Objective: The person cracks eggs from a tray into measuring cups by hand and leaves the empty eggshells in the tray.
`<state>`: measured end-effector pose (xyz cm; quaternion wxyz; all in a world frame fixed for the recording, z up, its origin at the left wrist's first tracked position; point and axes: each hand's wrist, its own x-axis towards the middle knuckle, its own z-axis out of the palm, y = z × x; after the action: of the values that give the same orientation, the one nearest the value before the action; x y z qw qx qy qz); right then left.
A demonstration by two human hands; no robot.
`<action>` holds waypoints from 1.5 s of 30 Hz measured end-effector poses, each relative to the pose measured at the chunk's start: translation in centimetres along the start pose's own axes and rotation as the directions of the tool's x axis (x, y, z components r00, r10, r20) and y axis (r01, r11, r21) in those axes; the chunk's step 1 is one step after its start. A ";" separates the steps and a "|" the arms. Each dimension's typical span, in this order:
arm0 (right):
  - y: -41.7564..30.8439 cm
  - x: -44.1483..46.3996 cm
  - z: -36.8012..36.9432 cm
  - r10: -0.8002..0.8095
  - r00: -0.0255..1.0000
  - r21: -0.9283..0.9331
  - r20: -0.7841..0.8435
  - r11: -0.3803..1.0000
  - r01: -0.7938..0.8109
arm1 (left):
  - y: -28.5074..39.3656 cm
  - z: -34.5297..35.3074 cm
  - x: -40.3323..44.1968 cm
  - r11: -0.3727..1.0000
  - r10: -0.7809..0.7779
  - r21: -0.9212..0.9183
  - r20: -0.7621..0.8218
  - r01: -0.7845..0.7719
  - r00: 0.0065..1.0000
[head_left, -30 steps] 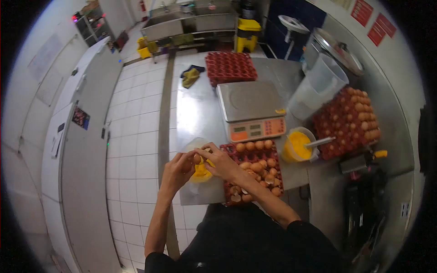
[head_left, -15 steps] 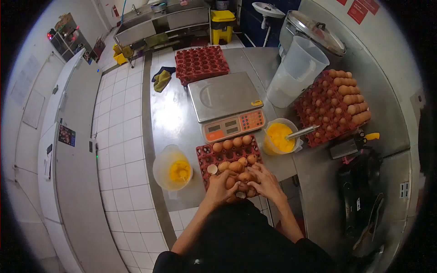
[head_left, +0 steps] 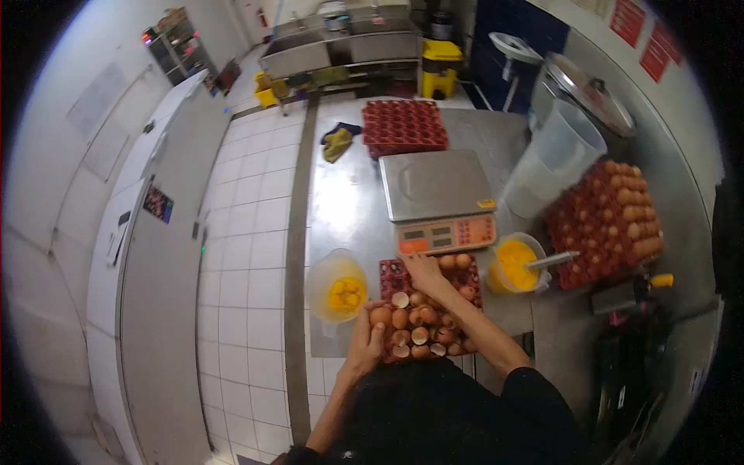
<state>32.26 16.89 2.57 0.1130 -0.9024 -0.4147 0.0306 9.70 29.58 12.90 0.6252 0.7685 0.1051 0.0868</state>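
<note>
Brown eggs and broken eggshells [head_left: 419,335] fill much of the red egg tray [head_left: 393,271] in front of me. At its left edge my left hand [head_left: 364,345] is closed around a brown egg [head_left: 380,315], beside the clear jug [head_left: 316,288] with several yolks [head_left: 346,294] in it. My right hand [head_left: 426,277] reaches across to the tray's back row, just in front of the scale. Its fingers bend down over that row and are blurred, so their grip is hidden. Two whole eggs [head_left: 455,262] show to the right of that hand.
Behind the tray stands a scale [head_left: 438,186] with an orange panel. To the right are a jug of beaten egg [head_left: 514,263] with a metal tool [head_left: 554,260], a tall clear container [head_left: 554,159] and stacked egg trays [head_left: 604,225]. More red trays [head_left: 404,124] and a cloth [head_left: 338,145] lie farther back.
Both hands have moved apart from the front of the tray. My left hand is now at the left edge with an egg; my right reaches to the back row. The camera view has shifted left.
</note>
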 end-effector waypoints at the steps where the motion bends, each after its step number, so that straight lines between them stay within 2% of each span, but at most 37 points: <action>1: 0.2 0.5 -0.4 0.012 0.997 -0.001 0.080 1.000 -0.012 | 0.3 -0.5 -0.1 0.999 0.005 -0.031 0.014 -0.005 1.000; 3: 0.9 0.9 -0.9 -0.031 0.993 0.021 0.111 0.999 0.029 | 0.8 -1.4 -0.1 0.998 -0.001 -0.063 -0.038 -0.001 0.999; 5: 1.3 1.0 -0.8 -0.029 0.996 0.200 0.090 0.980 0.011 | 1.2 -2.1 0.3 0.988 -0.008 -0.157 -0.079 -0.004 0.997; 6: 0.9 0.8 -1.8 -0.008 1.000 0.286 0.005 0.958 0.007 | 1.4 -2.6 0.6 0.987 0.000 -0.161 -0.094 -0.016 0.996; 7: 0.1 0.9 -3.1 -0.021 1.000 0.274 -0.001 0.961 0.021 | 1.7 -3.2 1.0 0.988 0.067 -0.129 -0.158 -0.088 0.985; 8: -1.0 1.2 -4.3 0.097 0.995 0.502 0.010 0.860 -0.089 | 2.0 -3.7 1.4 0.983 0.133 -0.094 -0.219 -0.157 0.967; 10: -4.4 1.1 -8.5 0.211 0.971 0.823 0.109 0.529 -0.207 | 4.1 -4.6 2.2 0.971 0.175 -0.106 -0.293 -0.214 0.940; 11: -5.8 1.1 -9.5 0.210 0.972 0.821 0.107 0.532 -0.205 | 5.0 -5.2 2.6 0.960 0.205 -0.111 -0.355 -0.259 0.912; 12: -7.0 1.2 -10.0 0.233 0.960 0.962 0.155 0.185 -0.200 | 5.5 -6.0 3.1 0.948 0.301 0.021 -0.389 -0.318 0.871; 13: -8.4 1.3 -10.6 0.237 0.949 0.968 0.208 -0.191 -0.165 | 6.0 -6.5 3.4 0.947 0.303 0.022 -0.385 -0.320 0.872; 14: -10.1 1.2 -11.3 0.241 0.949 0.968 0.205 -0.193 -0.160 | 6.4 -6.9 3.7 0.910 0.409 0.138 -0.439 -0.390 0.800; 16: -13.1 1.3 -12.5 0.303 0.919 0.914 0.250 -0.388 -0.121 | 7.2 -7.5 4.4 0.807 0.591 0.361 -0.501 -0.467 0.632; 17: -13.8 1.5 -12.3 0.304 0.920 0.913 0.248 -0.390 -0.117 | 7.2 -7.5 4.5 0.805 0.594 0.363 -0.498 -0.470 0.632; 19: -15.3 1.5 -11.5 0.212 0.949 0.853 0.234 -0.513 -0.095 | 7.2 -7.6 4.4 0.728 0.682 0.536 -0.511 -0.427 0.522; 20: -16.6 1.6 -10.6 0.198 0.942 0.832 0.269 -0.540 -0.124 | 6.9 -7.4 4.4 0.726 0.684 0.542 -0.507 -0.424 0.524; 22: -18.6 1.7 -9.4 0.210 0.938 0.823 0.275 -0.556 -0.116 | 5.2 -6.3 4.9 0.755 0.630 0.560 -0.475 -0.341 0.614; 23: -19.1 1.6 -8.9 0.225 0.933 0.815 0.280 -0.570 -0.108 | 4.3 -6.2 5.1 0.754 0.630 0.563 -0.474 -0.338 0.616; 25: -19.1 1.8 -7.1 0.222 0.934 0.819 0.281 -0.563 -0.112 | 2.8 -6.1 5.6 0.794 0.566 0.523 -0.453 -0.310 0.689; 28: -18.7 1.6 -6.2 0.175 0.920 0.770 0.352 -0.612 -0.178 | 2.3 -6.6 5.0 0.818 0.549 0.481 -0.488 -0.315 0.679; 30: -18.2 1.5 -6.6 0.187 0.919 0.819 0.348 -0.538 -0.200 | 2.3 -6.7 4.8 0.830 0.535 0.462 -0.500 -0.313 0.681; 31: -18.1 1.3 -7.8 0.185 0.919 0.818 0.349 -0.539 -0.202 | 2.7 -6.7 4.8 0.937 0.346 0.153 -0.545 -0.315 0.764; 32: -17.8 1.0 -9.1 0.192 0.946 0.946 0.261 -0.247 -0.210 | 2.9 -6.8 4.7 0.945 0.151 -0.171 -0.524 -0.277 0.838; 33: -17.4 1.0 -10.1 0.166 0.971 0.980 0.172 0.071 -0.186 | 2.0 -7.4 4.8 0.946 0.151 -0.169 -0.529 -0.278 0.835; 34: -16.8 1.0 -10.4 0.157 0.972 0.979 0.175 0.074 -0.189 | 0.5 -8.4 4.9 0.933 0.024 -0.319 -0.413 -0.169 0.911; 35: -16.0 1.1 -10.6 0.067 0.995 0.973 0.073 0.212 -0.086 | -1.0 -9.1 4.9 0.893 -0.091 -0.449 -0.271 -0.042 0.958; 36: -15.5 1.1 -10.8 -0.037 0.999 0.942 -0.018 0.335 0.030 | -1.1 -9.5 5.0 0.916 -0.100 -0.402 -0.240 -0.005 0.966; 37: -15.3 1.1 -11.0 -0.041 0.999 0.942 -0.015 0.335 0.027 | -1.3 -9.7 5.1 0.915 -0.104 -0.403 -0.244 -0.003 0.964; 39: -14.9 1.3 -11.5 -0.077 0.997 0.902 0.006 0.431 0.027 | -1.1 -10.1 5.5 0.844 -0.169 -0.526 -0.073 0.106 0.983; 43: -14.3 1.5 -10.7 -0.038 0.994 0.901 0.105 0.427 -0.079 | -0.6 -10.6 5.9 0.870 -0.164 -0.476 -0.031 0.130 0.986; 45: -14.1 1.5 -9.7 0.037 0.996 0.862 0.076 0.500 -0.084 | -1.1 -10.9 6.0 0.992 0.004 -0.127 -0.086 -0.015 0.996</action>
<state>24.21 25.21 15.27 0.5368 -0.7387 -0.3149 0.2589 12.54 41.68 14.06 0.6673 0.7232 0.1223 0.1294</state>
